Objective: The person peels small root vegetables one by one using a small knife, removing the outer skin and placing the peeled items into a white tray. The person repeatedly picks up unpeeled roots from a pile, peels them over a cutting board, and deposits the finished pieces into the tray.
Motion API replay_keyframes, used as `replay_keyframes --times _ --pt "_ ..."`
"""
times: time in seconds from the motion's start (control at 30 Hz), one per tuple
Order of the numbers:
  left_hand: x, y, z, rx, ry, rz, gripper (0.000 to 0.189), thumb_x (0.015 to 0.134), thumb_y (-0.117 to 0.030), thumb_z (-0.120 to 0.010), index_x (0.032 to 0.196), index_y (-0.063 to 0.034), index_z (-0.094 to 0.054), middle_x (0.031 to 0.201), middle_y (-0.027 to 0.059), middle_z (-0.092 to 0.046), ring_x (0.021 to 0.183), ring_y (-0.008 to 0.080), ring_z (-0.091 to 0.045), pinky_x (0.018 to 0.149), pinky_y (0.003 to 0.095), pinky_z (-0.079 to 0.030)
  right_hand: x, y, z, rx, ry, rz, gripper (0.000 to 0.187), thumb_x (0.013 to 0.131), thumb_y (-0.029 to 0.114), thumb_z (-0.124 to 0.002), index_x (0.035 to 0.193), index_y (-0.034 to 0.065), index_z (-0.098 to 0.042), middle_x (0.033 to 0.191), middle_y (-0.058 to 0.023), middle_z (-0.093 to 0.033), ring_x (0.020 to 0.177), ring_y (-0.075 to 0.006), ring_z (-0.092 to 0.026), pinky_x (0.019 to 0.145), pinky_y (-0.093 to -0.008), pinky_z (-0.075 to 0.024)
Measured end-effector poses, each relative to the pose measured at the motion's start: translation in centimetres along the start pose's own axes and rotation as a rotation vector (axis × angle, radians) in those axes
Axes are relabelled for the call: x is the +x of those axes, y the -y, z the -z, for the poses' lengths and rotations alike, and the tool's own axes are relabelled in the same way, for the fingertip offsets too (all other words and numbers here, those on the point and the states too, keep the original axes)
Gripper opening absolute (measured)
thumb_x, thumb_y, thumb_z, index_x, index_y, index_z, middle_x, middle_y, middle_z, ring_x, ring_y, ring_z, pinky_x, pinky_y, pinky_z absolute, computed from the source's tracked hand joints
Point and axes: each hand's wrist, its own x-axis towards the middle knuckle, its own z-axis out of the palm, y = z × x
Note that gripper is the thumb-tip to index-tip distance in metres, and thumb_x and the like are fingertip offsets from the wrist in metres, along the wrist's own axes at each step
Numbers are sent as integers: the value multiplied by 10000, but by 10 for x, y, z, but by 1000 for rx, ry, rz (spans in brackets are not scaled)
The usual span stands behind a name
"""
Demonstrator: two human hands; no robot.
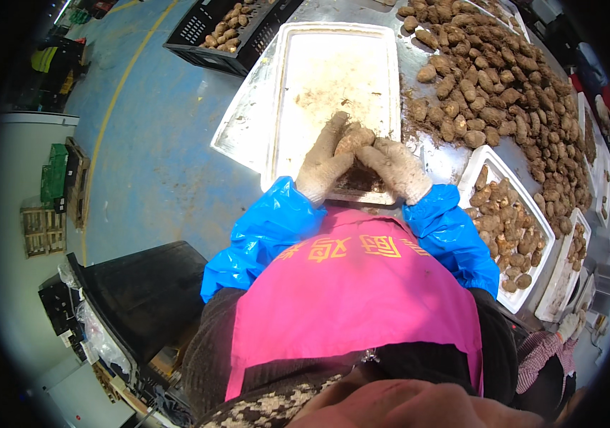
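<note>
My left hand (322, 159), in a soiled knit glove, holds a brown taro corm (354, 138) from its left side. My right hand (397, 167), gloved the same way, closes on that corm from the right, and the two thumbs nearly meet. Both hands are over the near end of a white foam tray (305, 69). Dark soil and root scraps (361, 179) lie in the tray under the wrists. Thin root fibres are scattered on its floor. The corm's underside is hidden.
A large heap of hairy taro corms (486, 80) covers the metal table to the right. Nearer stands a white foam box (548, 251) of trimmed corms. A black crate (198, 56) with corms is at upper left. A co-worker's gloved hand (569, 326) shows at lower right.
</note>
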Motion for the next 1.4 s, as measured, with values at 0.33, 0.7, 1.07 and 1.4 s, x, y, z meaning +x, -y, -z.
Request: replay_keyframes --times 0.33,0.7,1.07,1.4 --pt "-2 11 9 278 39 -80 950 931 -343 -686 1602 43 -136 1558 273 -376 1460 349 -365 1206 404 -280 12 -4 15 161 -336 241 187 961 73 -669 1118 -25 -650 1115 -108 -711 1000 -196 -660 934 -316 -537" --pt "-2 -4 3 -13 29 162 900 934 -205 -610 1612 35 -68 1542 278 -397 1418 338 -433 1183 396 -331 20 -10 24 209 -427 206 298 950 216 -693 1152 -3 -679 981 -78 -728 884 -187 -669 779 -311 -549" --pt "7 8 1 -334 -114 288 600 1047 -295 -481 1565 -45 -308 1291 186 -615 1102 224 -640 904 329 -551 -6 19 -3 401 38 102 605 881 -29 -705 1446 22 -494 1251 -91 -659 1134 -177 -626 1006 -316 -512" --pt "-1 11 11 83 -144 184 252 1023 -183 -579 1164 22 -618 883 70 -672 773 125 -630 679 249 -504 -12 12 3 336 -186 279 562 863 -16 -735 1387 -10 -535 1191 -118 -682 1076 -186 -659 934 -297 -554"
